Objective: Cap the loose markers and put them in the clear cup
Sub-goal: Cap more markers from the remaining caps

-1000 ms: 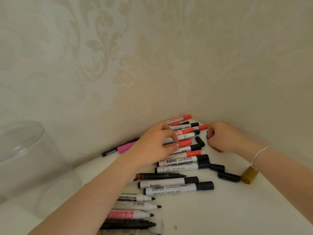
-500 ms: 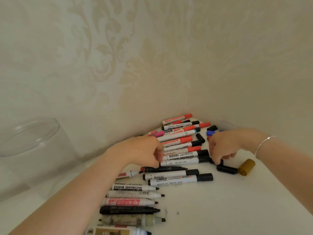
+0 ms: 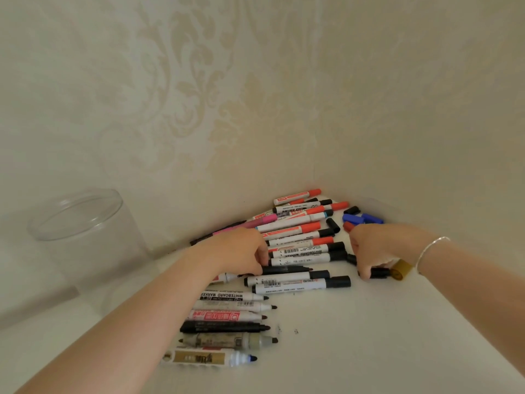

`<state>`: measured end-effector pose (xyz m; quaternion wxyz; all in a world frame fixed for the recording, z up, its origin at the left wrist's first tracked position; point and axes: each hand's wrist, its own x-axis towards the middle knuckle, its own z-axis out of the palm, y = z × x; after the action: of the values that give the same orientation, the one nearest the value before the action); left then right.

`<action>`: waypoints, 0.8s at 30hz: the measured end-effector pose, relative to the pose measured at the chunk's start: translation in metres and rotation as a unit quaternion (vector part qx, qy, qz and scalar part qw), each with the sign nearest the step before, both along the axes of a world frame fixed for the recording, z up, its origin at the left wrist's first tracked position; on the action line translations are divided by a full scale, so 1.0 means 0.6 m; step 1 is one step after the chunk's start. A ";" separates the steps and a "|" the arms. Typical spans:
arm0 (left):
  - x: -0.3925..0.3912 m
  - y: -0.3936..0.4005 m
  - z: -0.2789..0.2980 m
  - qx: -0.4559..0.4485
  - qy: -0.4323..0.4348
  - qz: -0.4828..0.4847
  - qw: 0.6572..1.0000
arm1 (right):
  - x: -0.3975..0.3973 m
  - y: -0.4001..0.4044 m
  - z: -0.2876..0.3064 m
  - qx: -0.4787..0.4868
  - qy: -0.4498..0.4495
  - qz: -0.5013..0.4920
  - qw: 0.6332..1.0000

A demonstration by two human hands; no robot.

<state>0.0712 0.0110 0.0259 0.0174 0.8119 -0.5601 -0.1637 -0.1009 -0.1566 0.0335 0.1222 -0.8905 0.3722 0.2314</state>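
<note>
From the head camera, the left hand [image 3: 241,251] reaches into the row of markers on the white tabletop [image 3: 369,336], its fingers curled round the end of a thin black marker [image 3: 287,270] whose tip is bare. The right hand [image 3: 377,248] curls its fingers around a black cap [image 3: 379,273], just beside a gold cap [image 3: 401,269]. Capped markers [image 3: 298,245] lie stacked toward the wall, uncapped markers [image 3: 227,317] nearer the camera. Blue caps [image 3: 360,218] sit behind the right hand. The clear cup [image 3: 82,237] stands upright well to the left, near the wall.
</note>
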 end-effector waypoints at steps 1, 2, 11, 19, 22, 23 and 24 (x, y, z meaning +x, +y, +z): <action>-0.002 0.002 0.001 -0.006 0.004 0.002 1.000 | -0.001 0.003 0.001 0.003 -0.006 -0.003 1.000; -0.003 0.004 0.002 -0.014 0.012 0.005 1.000 | -0.001 0.005 0.001 0.006 -0.012 -0.007 1.000; -0.011 0.013 0.021 -0.069 0.133 0.037 0.988 | 0.006 0.007 -0.016 -0.031 -0.120 -0.040 0.991; -0.017 0.021 0.030 -0.109 0.378 0.076 0.916 | 0.010 0.005 0.017 0.132 -0.458 -0.153 0.866; -0.014 0.025 0.029 -0.130 0.425 0.081 0.892 | 0.011 0.021 0.045 0.336 -0.583 -0.210 0.710; -0.015 0.026 0.030 -0.134 0.434 0.081 0.887 | 0.013 0.023 0.048 0.364 -0.602 -0.215 0.678; -0.016 0.027 0.031 -0.136 0.441 0.081 0.883 | 0.015 0.025 0.050 0.378 -0.613 -0.218 0.658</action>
<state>0.0618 0.0271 0.0444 0.3861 0.6880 -0.4439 -0.4250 -0.0920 -0.1415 0.0632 0.6959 -0.6007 0.2770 -0.2796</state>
